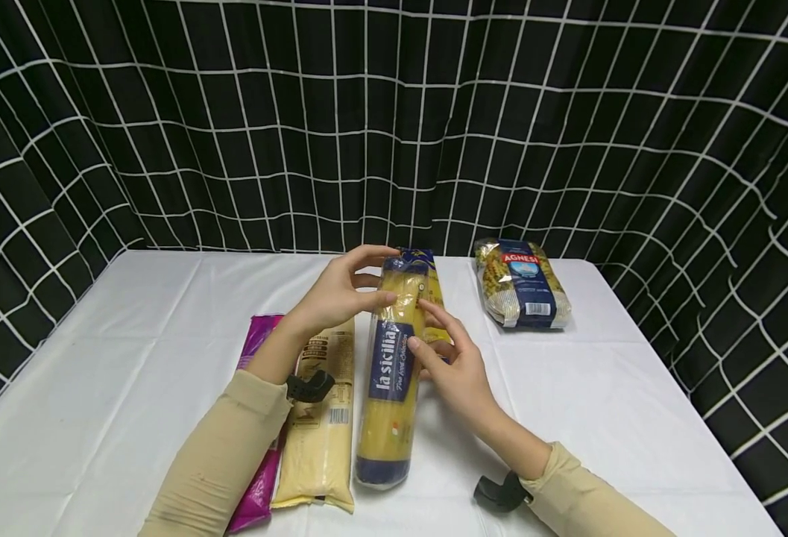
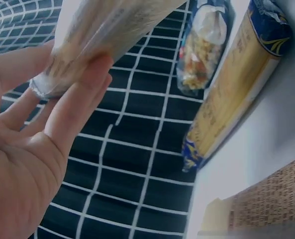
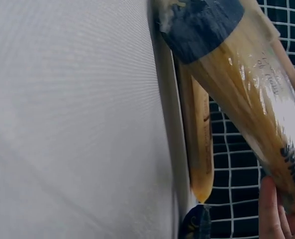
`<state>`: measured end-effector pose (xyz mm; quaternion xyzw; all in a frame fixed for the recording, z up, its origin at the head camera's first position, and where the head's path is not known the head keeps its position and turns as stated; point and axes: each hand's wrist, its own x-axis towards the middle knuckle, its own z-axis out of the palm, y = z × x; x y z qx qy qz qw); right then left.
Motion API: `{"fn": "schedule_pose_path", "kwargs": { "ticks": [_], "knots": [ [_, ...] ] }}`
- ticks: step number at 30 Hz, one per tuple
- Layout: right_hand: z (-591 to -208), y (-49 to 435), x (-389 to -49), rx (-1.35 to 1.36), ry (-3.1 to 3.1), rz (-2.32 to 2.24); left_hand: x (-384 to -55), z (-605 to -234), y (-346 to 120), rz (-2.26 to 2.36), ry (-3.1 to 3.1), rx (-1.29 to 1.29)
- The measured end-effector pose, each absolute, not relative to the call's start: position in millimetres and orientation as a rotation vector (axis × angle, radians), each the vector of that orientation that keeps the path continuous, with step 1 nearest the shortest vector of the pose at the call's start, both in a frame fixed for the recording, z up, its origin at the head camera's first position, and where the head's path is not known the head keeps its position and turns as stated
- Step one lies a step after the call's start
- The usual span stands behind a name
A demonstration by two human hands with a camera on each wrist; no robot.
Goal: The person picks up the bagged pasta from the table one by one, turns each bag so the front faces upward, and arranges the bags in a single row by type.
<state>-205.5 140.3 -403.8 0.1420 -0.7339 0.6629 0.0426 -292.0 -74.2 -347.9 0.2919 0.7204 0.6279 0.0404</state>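
A long clear pack of spaghetti [image 1: 387, 429] with a blue "la sicilia" label is held up, tilted, over the white table. My left hand [image 1: 336, 291] grips its upper end, thumb across the front and fingers around the far side. Lower down, my right hand [image 1: 457, 369] holds the right edge with the thumb on the label. In the left wrist view, the fingers of the left hand [image 2: 38, 144] wrap one end of the pack [image 2: 107, 30]. The right wrist view shows the pack's blue end [image 3: 202, 30] and fingertips of the right hand [image 3: 272, 211] against its wrapper.
Left of the held pack lie a cream pasta pack [image 1: 316, 462] and a magenta pack [image 1: 256, 496], partly under the left arm. Behind the hands is a yellow-and-blue pasta pack [image 1: 432, 283], partly hidden. An Agnesi pasta bag [image 1: 524, 283] lies at the back right, near the gridded curtain [image 1: 394, 112].
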Motion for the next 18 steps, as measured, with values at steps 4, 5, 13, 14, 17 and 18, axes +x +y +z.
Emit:
{"fn": "schedule_pose_path", "kwargs": {
  "ticks": [4, 5, 13, 14, 17, 18],
  "knots": [
    [-407, 139, -206, 0.424, -2.211, 2.091, -296, -352, -77, 1.998, 2.114, 0.827],
    [-408, 139, -207, 0.424, -2.199, 2.114, -297, -353, -78, 2.020, 2.102, 0.801],
    [-412, 139, -209, 0.422, -2.264, 2.176, -303, -356, -83, 2.125, 2.083, 0.660],
    [-412, 138, -210, 0.418, -2.264, 2.182, -303, -356, -83, 2.131, 2.080, 0.653],
    [-410, 138, -210, 0.382, -2.256, 2.202, -302, -358, -81, 2.132, 2.074, 0.635],
    [-410, 139, -211, 0.362, -2.248, 2.218, -301, -359, -80, 2.130, 2.070, 0.632]
  ]
}}
